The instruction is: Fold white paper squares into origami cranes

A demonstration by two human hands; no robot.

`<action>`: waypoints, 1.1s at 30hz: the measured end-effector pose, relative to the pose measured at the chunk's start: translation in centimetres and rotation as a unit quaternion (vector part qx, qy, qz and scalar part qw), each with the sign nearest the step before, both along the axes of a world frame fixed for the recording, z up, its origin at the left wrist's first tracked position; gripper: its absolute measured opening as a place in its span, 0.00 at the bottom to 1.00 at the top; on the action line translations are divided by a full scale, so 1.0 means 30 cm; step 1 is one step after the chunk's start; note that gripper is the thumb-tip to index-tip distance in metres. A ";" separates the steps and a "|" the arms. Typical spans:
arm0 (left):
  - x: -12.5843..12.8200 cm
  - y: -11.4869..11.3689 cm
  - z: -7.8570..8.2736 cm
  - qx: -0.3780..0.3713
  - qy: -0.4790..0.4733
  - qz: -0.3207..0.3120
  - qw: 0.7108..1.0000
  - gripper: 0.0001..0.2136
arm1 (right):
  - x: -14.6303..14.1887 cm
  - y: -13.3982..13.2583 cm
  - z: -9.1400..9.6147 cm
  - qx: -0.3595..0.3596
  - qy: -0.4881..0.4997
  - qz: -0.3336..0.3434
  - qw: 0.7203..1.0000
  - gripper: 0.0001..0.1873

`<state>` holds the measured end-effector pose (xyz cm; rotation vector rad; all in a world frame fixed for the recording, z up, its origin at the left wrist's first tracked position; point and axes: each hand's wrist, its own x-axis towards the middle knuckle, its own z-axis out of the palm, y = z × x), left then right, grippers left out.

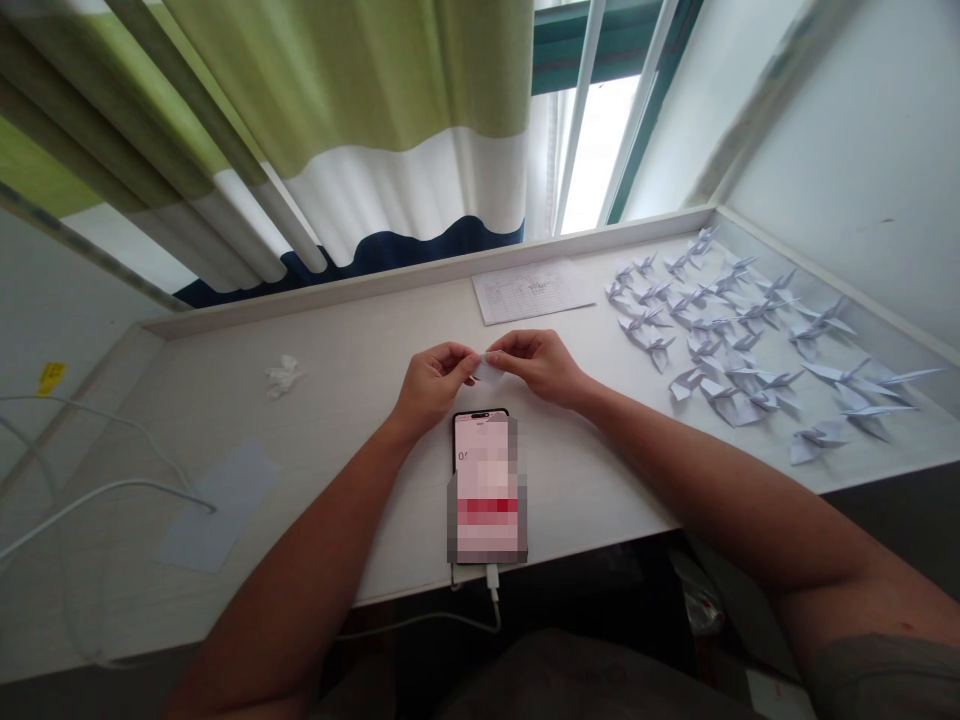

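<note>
A small folded piece of white paper [490, 372] is pinched between my two hands, above the middle of the white table. My left hand [437, 380] grips its left side between thumb and fingers. On the other side, my right hand [541, 365] pinches it with the thumb on top. The fingers cover much of the paper, so its exact shape cannot be made out. Just below my hands lies a phone [487, 440] with its screen lit and partly blurred out. Many folded paper cranes [705, 320] stand grouped on the right part of the table.
A printed sheet [532, 291] lies beyond my hands. Crumpled white tissue [283, 376] and a blank paper sheet [217, 505] are on the left, with a white cable [112, 510] crossing the sheet. Another cable [493, 585] plugs into the phone at the table's front edge. Curtains [375, 100] hang behind.
</note>
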<state>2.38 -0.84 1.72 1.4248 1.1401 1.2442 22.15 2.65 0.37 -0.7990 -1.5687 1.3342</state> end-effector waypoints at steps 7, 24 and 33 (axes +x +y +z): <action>0.004 0.013 -0.020 0.037 0.001 0.005 0.999 0.15 | 0.006 0.007 0.006 -0.014 -0.002 0.034 0.999 0.22; 0.015 -0.004 -0.025 -0.062 -0.074 -0.048 0.994 0.17 | 0.018 0.000 -0.003 0.153 -0.097 -0.009 0.983 0.13; 0.027 -0.007 -0.032 -0.111 -0.066 -0.066 0.989 0.13 | 0.012 0.008 0.004 0.016 -0.079 -0.020 0.997 0.21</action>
